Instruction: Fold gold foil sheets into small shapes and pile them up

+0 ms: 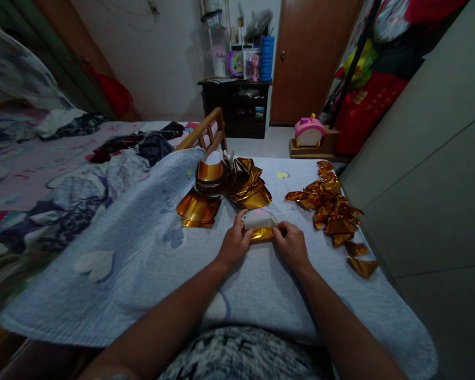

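Both hands meet over a small sheet of gold foil paper [260, 227], partly folded so its white back shows on top. My left hand [235, 241] pinches its left end, thumb on the white fold. My right hand [291, 244] grips the right end with curled fingers. The sheet rests on a light blue towel [150, 264] spread over the surface in front of me. Just beyond my hands lies a stack of unfolded gold sheets [225, 187]. To the right sits a heap of folded gold pieces [328, 208].
A bed with scattered clothes [63, 174] fills the left side, with a wooden rail [206, 132] at its end. A grey cabinet wall [427, 184] stands close on the right. Far back are a dark shelf unit [237, 105], a brown door [309, 58] and a pink toy [309, 131].
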Demonstrator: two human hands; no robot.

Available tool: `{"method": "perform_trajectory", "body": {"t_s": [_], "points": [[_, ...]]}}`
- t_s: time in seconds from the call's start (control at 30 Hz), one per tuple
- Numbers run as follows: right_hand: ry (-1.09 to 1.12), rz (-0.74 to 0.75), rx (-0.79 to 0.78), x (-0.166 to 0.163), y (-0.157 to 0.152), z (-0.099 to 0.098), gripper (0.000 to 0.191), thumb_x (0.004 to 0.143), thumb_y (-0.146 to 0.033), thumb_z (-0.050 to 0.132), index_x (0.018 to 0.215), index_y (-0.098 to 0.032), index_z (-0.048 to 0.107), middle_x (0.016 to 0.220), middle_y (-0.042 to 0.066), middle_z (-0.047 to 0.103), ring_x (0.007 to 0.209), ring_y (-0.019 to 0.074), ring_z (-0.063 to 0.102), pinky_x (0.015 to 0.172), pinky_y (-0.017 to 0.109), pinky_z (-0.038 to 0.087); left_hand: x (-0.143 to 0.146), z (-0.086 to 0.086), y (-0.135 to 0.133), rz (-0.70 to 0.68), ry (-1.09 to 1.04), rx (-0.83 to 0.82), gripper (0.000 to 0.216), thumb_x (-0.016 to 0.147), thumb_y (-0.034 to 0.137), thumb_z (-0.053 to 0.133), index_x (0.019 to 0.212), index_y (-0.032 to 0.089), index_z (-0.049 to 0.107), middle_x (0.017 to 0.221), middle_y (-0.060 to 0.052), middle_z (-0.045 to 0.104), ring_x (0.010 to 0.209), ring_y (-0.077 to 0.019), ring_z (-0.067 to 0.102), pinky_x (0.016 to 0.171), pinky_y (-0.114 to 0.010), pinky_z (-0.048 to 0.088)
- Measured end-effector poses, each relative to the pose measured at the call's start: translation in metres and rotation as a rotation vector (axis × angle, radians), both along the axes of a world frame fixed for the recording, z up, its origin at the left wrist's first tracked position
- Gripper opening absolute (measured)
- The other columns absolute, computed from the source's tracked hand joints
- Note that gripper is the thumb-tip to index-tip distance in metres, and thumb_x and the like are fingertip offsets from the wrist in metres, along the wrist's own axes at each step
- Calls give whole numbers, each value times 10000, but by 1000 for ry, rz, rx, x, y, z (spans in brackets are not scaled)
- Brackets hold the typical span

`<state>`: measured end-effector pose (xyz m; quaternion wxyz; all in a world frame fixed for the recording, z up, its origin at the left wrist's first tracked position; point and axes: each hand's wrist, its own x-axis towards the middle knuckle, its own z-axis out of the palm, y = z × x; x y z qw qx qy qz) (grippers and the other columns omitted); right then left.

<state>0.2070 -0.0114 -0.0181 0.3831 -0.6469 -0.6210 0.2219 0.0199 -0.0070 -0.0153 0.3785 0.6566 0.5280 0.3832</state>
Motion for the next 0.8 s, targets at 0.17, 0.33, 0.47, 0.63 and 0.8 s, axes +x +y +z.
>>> {"method": "perform_trajectory", "body": {"t_s": [0.17,0.33,0.47,0.63,0.8], "points": [[-36,-14,-25,-1,2,-3,148,797,-341,538,773,-205,591,647,1,597,660,186,551,690,298,362,5,0,2,73,390,94,492,909,160,513,1395,136,448,1179,-149,675,1058,-266,628,951,-397,478],[-27,-43,-20,-3,2,-7,346,786,-298,542,1103,-159,559,664,-35,607,660,191,577,761,324,355,8,1,3,94,666,105,418,930,182,514,1345,128,514,1154,-150,692,1058,-299,619,956,-444,462],[-126,-24,-36,-4,1,-7,329,814,-249,541,1132,-168,572,725,-13,642,757,210,598,795,333,308,7,-2,2,106,738,148,387,925,158,517,1311,178,543,1184,-117,691,1079,-292,605,928,-441,452],[-288,7,-86,-6,0,-3,181,872,-201,547,1027,-197,640,809,34,691,871,237,583,807,337,273,2,-3,-1,98,733,328,286,901,159,584,1174,220,644,1098,-95,675,1037,-284,575,888,-445,453],[-353,10,-98,-8,-1,-1,162,910,-181,547,1027,-198,657,856,50,709,901,237,581,814,337,268,3,-4,-5,-205,625,638,231,927,145,567,1112,227,678,1091,-64,708,1051,-240,596,955,-427,472]]}}
